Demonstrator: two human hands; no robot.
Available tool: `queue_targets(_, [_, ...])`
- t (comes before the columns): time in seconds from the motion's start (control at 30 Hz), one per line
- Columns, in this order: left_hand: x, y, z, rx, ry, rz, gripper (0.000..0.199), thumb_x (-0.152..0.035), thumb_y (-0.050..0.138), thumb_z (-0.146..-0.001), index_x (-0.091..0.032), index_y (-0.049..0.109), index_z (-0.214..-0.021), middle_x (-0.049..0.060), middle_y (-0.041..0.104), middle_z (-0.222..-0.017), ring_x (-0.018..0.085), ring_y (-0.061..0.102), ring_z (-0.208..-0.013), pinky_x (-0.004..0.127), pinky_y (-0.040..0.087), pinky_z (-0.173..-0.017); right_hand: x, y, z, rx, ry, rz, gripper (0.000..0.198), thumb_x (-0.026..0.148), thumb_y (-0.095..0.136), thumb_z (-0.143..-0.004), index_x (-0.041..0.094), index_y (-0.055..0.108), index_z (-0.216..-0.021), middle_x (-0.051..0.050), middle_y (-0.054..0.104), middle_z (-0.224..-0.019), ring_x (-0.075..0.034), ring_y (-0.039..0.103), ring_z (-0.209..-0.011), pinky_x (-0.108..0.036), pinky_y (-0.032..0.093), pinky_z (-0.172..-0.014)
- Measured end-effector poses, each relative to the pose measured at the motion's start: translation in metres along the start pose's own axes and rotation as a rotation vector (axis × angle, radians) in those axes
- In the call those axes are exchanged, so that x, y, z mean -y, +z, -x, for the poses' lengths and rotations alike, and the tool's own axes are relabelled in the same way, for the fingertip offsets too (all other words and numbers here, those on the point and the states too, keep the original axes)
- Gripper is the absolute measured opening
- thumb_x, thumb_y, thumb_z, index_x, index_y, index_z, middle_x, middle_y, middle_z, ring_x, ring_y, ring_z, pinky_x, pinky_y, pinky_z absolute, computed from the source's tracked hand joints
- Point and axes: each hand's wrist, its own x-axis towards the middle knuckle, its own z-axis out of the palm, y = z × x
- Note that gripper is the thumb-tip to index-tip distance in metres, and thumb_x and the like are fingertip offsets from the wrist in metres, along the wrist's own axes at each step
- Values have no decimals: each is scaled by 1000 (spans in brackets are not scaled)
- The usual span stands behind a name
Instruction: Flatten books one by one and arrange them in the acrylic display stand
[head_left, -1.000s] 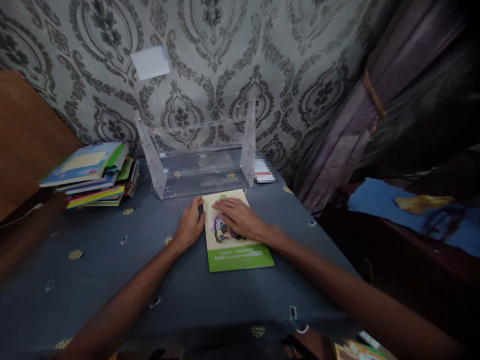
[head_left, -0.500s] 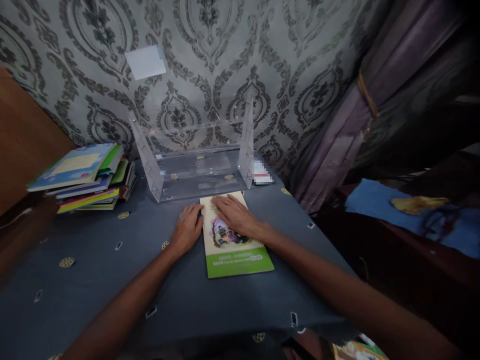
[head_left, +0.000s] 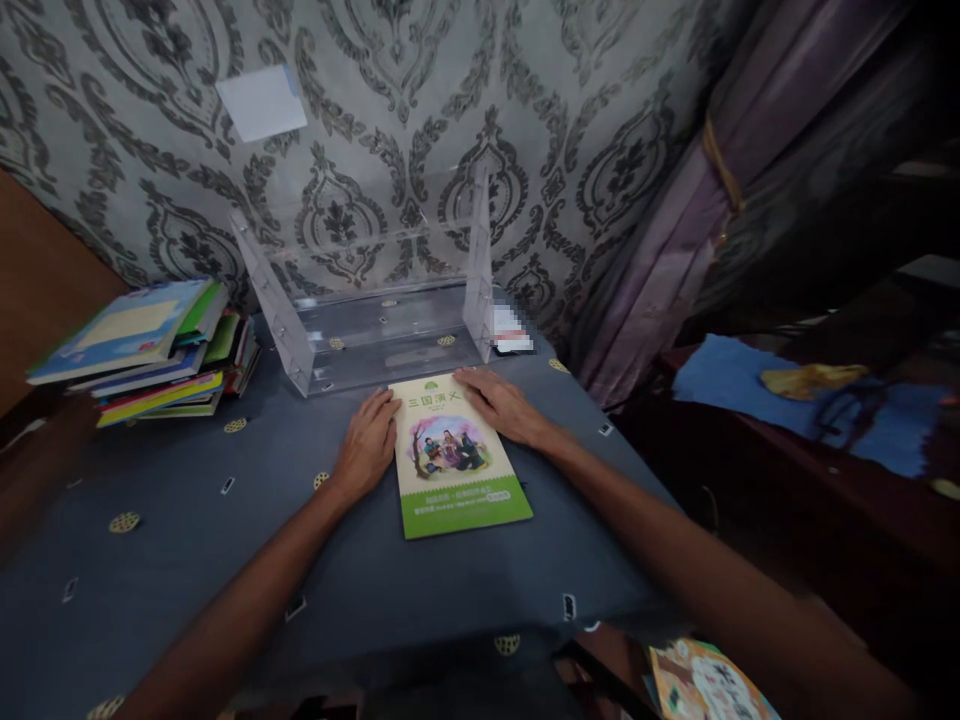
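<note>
A storybook (head_left: pixel 448 490) with a cream and green cover lies flat on the table, its picture of figures under a pink tree in full view. My left hand (head_left: pixel 367 440) rests along the book's left edge, fingertips at its upper left side. At the upper right edge is my right hand (head_left: pixel 504 405), its fingers stretched out over the border of the cover. Neither hand is wrapped round the book. Just behind the book stands a clear plastic rack (head_left: pixel 478 270) with upright side panels.
A stack of books (head_left: pixel 142 335) sits at the left, with a blurred arm (head_left: pixel 45 470) of another person beside it. A pixelated white item (head_left: pixel 511 328) lies right of the rack. Beyond the table's right edge is a blue cloth (head_left: pixel 705 385); another book (head_left: pixel 705 685) shows below.
My right hand has slid off the middle of the cover to its upper right edge, uncovering the title and picture. My left hand stays at the left edge. The view has shifted slightly.
</note>
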Motion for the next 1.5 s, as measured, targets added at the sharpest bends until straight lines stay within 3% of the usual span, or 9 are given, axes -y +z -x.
queue_targets(0.17, [-7,-2,2,65,99,-20,36,-30,43,-102,-19,61,-131,13,53,-149,30,34,-150,57,36,-119,-1,-3,1,12,30,-85,42,34,38,-104,26,58,-140,-7,60,-145,-26,50,-140,-54,34,-120])
queue_targets(0.37, [-23,-6,-14,249,216,-95,41,-35,44,-103,-20,57,-139,15,41,-159,33,22,-155,63,24,-121,1,-14,-1,27,96,-309,51,49,31,-106,22,53,-143,-10,60,-144,-25,55,-134,-50,40,-116])
queue_targets(0.5, [-32,4,-38,359,246,-121,45,-41,49,-101,-24,54,-143,15,34,-163,34,15,-156,64,22,-121,2,-18,-3,17,119,-389,56,55,29,-106,21,53,-143,-11,58,-146,-23,52,-137,-47,35,-119])
queue_targets(0.7, [-50,21,-56,401,256,-125,46,-38,47,-102,-29,50,-147,10,28,-166,33,8,-157,65,17,-122,1,-18,-4,36,118,-417,61,61,28,-104,23,51,-146,-10,57,-147,-23,50,-139,-48,31,-121])
queue_targets(1.0, [-84,4,-24,515,401,10,39,-36,50,-102,-36,57,-141,3,24,-168,32,6,-158,65,13,-123,4,-18,-2,43,138,-412,68,66,29,-102,18,51,-146,-12,58,-147,-26,50,-139,-48,31,-121])
queue_targets(1.23, [-104,-17,-3,712,471,52,41,-35,51,-102,-45,54,-142,-2,25,-168,31,5,-158,65,13,-124,5,-19,-2,29,114,-377,67,68,29,-102,21,57,-141,-10,59,-145,-26,52,-136,-48,35,-118])
queue_targets(1.5, [-97,-22,2,679,550,50,39,-37,50,-102,-45,57,-139,-2,22,-168,32,7,-158,64,14,-124,5,-17,0,13,69,-311,62,63,29,-103,21,60,-137,-10,61,-143,-27,55,-133,-46,37,-115])
